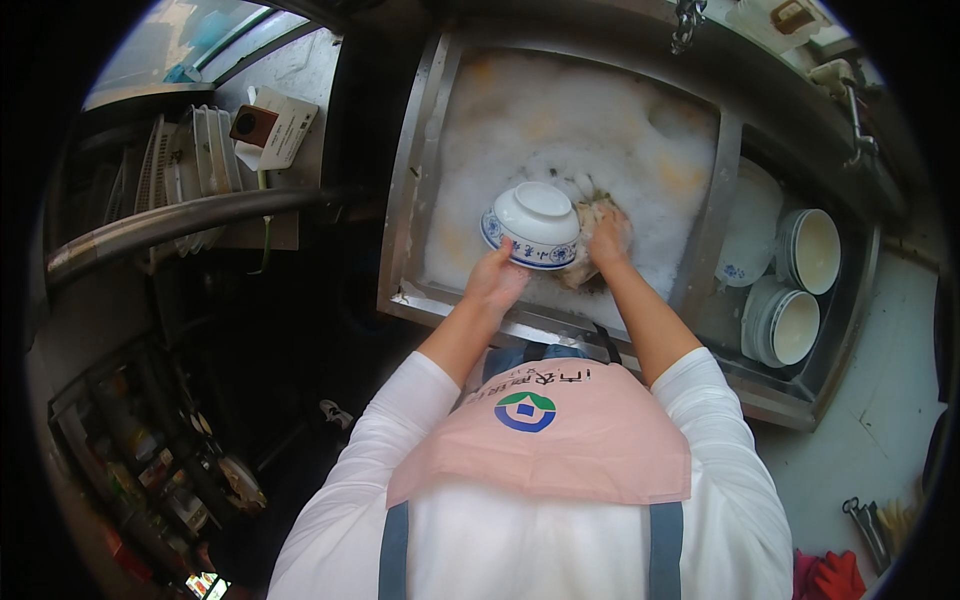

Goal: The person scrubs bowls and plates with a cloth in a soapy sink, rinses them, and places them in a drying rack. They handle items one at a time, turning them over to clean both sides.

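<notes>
My left hand (499, 277) grips the near rim of a white ceramic bowl (536, 217) with a blue pattern and writing. The bowl is tilted bottom up over a steel sink basin full of white foam (555, 97). My right hand (609, 234) is closed on a wet, pale cloth (589, 247) just right of the bowl; some of its fingers are hidden in suds and cloth. Around the cloth the foam carries dark bits.
In the right basin, stacked bowls (817, 251) lie on their sides, with another stack (795, 327) below them and large white dishes (750, 225) beside. A metal rail (187, 212) and racked plates stand left. Red gloves (838, 576) lie lower right.
</notes>
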### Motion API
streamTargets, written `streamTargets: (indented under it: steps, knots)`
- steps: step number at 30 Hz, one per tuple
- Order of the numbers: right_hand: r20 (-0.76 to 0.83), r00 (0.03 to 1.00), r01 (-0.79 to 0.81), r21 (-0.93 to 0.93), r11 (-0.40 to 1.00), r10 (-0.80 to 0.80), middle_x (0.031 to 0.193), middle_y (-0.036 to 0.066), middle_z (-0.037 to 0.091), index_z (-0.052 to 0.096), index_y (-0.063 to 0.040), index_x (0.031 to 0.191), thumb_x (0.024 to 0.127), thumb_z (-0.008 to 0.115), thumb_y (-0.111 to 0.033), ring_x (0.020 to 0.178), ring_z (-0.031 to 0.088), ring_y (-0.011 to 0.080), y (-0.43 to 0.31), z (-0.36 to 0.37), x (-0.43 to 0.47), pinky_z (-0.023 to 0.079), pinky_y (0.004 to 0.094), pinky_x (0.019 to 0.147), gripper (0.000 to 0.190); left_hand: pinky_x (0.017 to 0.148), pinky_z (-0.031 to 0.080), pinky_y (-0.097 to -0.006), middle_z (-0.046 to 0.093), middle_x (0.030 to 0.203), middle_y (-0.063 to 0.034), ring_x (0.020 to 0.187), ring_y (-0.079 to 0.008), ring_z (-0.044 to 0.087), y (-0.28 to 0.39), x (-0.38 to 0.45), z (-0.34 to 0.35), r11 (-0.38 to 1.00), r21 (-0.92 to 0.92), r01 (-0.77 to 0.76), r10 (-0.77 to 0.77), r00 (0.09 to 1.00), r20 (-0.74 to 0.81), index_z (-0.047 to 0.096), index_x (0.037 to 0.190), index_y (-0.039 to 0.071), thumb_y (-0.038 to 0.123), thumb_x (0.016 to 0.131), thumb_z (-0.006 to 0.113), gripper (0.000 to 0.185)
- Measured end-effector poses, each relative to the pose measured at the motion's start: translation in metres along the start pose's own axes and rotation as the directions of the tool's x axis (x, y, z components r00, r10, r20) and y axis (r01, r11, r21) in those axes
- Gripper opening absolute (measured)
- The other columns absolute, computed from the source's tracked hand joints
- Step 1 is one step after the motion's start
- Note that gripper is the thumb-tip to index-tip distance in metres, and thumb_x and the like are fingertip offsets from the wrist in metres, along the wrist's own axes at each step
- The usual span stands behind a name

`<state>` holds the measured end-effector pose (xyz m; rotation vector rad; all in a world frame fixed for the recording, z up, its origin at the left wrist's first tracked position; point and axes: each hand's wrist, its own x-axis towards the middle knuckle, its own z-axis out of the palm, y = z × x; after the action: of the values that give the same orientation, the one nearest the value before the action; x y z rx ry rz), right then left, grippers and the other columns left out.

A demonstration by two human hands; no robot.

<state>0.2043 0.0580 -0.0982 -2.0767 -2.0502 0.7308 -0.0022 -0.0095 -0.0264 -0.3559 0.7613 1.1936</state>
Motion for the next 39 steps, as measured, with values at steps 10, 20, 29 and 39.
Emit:
streamTargets:
  steps: [10,20,29,39]
  knots:
    - [0.371,0.849,-0.483,0.256,0.837,0.377,0.101,0.014,0.069,0.073,-0.006,0.095,0.072,0.068,-0.011,0.100,0.063,0.0346,0.035,0.016,-0.043,0.049,0.0390,0.092,0.024,0.110,0.038,-0.0469,0.057,0.132,-0.0101,0.126,-0.0267,0.051,0.008,-0.011,-0.007,0.952,0.302,-0.058,0.058,0.998,0.009,0.051,0.131,0.006,-0.002,0.091,0.059,0.041]
    - [-0.327,0.673,0.715,0.054,0.697,-0.664,0.114,0.007,0.067,0.070,-0.017,0.105,0.082,0.057,-0.020,0.108,0.061,0.0304,-0.109,-0.102,-0.065,0.048,0.0363,0.092,0.027,0.096,0.049,-0.0366,0.066,0.111,-0.0090,0.102,-0.0233,0.065,-0.017,-0.006,0.013,0.060,0.823,-0.565,0.317,0.792,0.521,0.059,0.120,0.001,-0.006,0.084,0.059,0.037]
    - [0.699,0.710,-0.703,0.701,-0.116,-0.081,0.122,0.011,0.065,0.065,-0.009,0.118,0.099,0.045,-0.037,0.113,0.061,0.0296,-0.049,-0.073,0.031,0.051,0.0491,0.095,0.039,0.092,0.049,-0.0363,0.069,0.106,-0.0099,0.102,-0.0242,0.065,0.005,-0.030,0.034,0.853,0.513,-0.098,0.019,0.987,0.157,0.064,0.111,0.000,-0.015,0.065,0.048,0.051]
    - [0.565,0.823,-0.566,0.799,0.204,0.069,0.123,0.015,0.064,0.057,-0.007,0.123,0.093,0.049,-0.051,0.112,0.061,0.0337,-0.013,0.004,-0.042,0.051,0.0462,0.093,0.054,0.101,0.045,-0.0399,0.066,0.114,-0.0156,0.111,-0.0300,0.061,-0.022,-0.004,0.017,0.976,0.185,-0.110,0.091,0.990,0.110,0.059,0.114,-0.002,-0.018,0.062,0.045,0.056]
